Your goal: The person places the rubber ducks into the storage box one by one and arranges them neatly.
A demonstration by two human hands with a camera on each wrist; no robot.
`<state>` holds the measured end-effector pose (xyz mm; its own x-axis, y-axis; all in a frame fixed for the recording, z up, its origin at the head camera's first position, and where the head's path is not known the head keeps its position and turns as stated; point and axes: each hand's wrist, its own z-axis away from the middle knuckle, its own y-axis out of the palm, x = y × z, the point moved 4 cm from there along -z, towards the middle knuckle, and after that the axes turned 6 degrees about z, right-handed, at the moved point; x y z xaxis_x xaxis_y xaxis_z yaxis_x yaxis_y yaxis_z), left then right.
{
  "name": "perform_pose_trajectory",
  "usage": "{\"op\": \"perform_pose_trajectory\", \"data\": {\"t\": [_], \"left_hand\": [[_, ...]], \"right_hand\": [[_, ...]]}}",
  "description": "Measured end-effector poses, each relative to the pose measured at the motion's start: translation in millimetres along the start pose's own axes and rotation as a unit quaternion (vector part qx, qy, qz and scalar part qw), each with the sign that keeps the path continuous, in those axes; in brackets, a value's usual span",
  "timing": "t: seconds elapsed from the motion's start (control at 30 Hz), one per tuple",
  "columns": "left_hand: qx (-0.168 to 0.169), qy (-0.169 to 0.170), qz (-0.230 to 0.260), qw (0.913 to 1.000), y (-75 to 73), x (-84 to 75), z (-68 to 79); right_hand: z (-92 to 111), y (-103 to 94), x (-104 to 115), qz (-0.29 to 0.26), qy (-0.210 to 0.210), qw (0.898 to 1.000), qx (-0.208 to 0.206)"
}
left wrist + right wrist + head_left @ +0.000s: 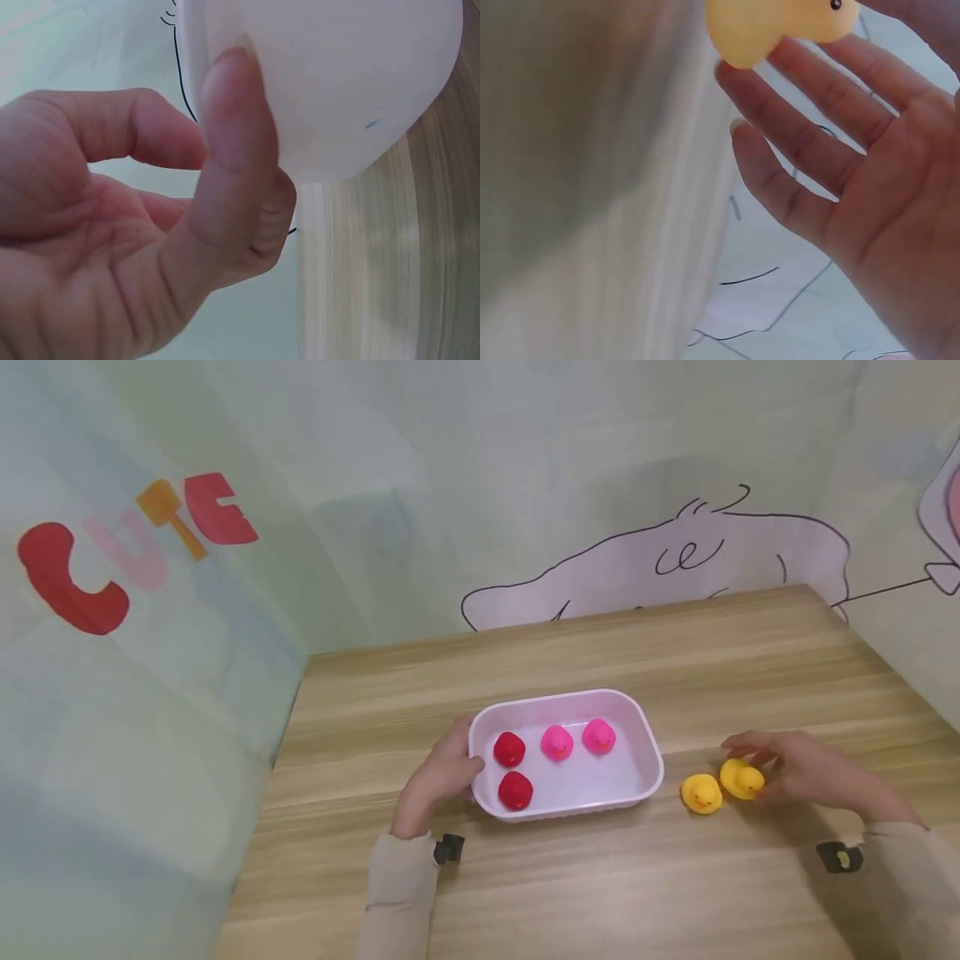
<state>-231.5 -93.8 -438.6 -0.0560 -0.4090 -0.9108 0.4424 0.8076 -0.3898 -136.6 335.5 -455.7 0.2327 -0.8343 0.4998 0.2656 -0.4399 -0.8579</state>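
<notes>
Two small yellow toy ducks (702,793) sit at three o'clock from your white, round-cornered plastic tray (577,787); your right hand (813,777) pinches the farther one, its partner just beside it at nine o'clock. Inside the tray are two red toy ducks (515,791) toward nine o'clock and two pink toy ducks (557,743) toward twelve. Your left hand (442,767) grips the tray's nine o'clock end. One wood-grain table (570,893) lies beneath.

The white tray (585,785) looks like smooth plastic with a soft sheen. The yellow ducks (702,794), pink ducks (557,742) and red ducks (515,790) look smooth — plastic or rubber, hard to tell. The table (570,893) shows smooth wood grain, faintly glossy; the curtain (375,485) looks like matt, creased cloth — the sleeves (401,885), matt cloth too.
</notes>
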Motion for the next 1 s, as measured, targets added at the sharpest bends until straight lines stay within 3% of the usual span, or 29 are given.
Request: {"op": "perform_pose_trajectory", "data": {"t": [0.17, 0.4, 0.57, 1.0], "left_hand": [[0.003, -0.001, -0.008, 1.0000, 2.7, -0.5, -0.3], [0.001, 0.000, -0.011, 0.9999, 2.1, 0.6, 0.7], [0.000, 0.002, -0.015, 0.9999, 0.5, 0.8, 2.7], [0.005, 0.004, -0.019, 0.9998, 0.2, -2.1, 4.3]], "right_hand": [[-3, -17.3, 10, 0.041, 0.002, 0.998, -0.053], [-22, -33.1, 32, 0.034, -0.005, 0.997, -0.064], [-38, -33.3, 47, 0.027, -0.007, 0.998, -0.058], [-65, -23.4, 84, 0.009, -0.071, 0.996, -0.061]]}}
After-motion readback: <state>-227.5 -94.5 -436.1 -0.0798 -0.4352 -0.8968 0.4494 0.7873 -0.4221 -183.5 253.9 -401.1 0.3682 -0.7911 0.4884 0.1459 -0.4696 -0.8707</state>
